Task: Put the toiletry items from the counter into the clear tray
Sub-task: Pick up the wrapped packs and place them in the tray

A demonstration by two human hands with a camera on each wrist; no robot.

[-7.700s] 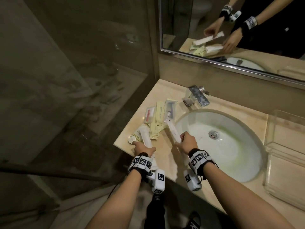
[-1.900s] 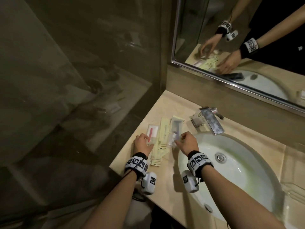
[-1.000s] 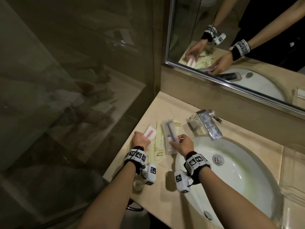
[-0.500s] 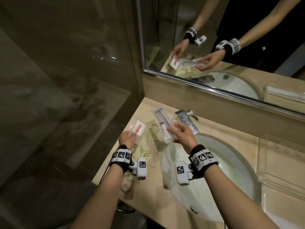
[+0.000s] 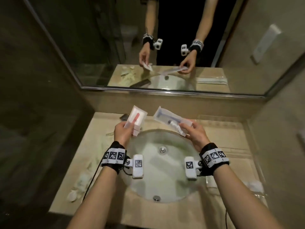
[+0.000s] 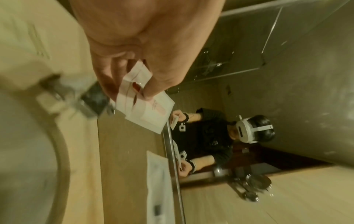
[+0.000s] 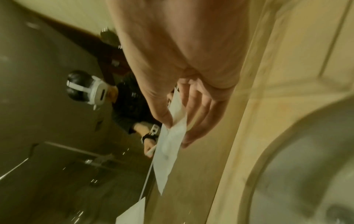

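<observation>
— How far along was the job?
— Partway, by my reading. The left hand (image 5: 123, 133) pinched a small flat packet (image 5: 136, 119) with a red item inside, thumb over curled fingers, held above the far rim of the sink (image 5: 162, 164). The right hand (image 5: 194, 132) pinched one end of a long clear toothbrush packet (image 5: 171, 121), also in the air over the basin
— And the clear tray?
— On the right of the desk (image 5: 92, 146), beside the sink. I could only make out its faint wall (image 5: 219, 120); whether anything lay inside was too dim to tell
— What was left?
— Both held packets had yet to reach the tray. On the left of the desk more stayed: pale flat packets (image 5: 99, 144) farther back and small white pieces (image 5: 79, 184) near the front edge. So at least those remained, I judged
</observation>
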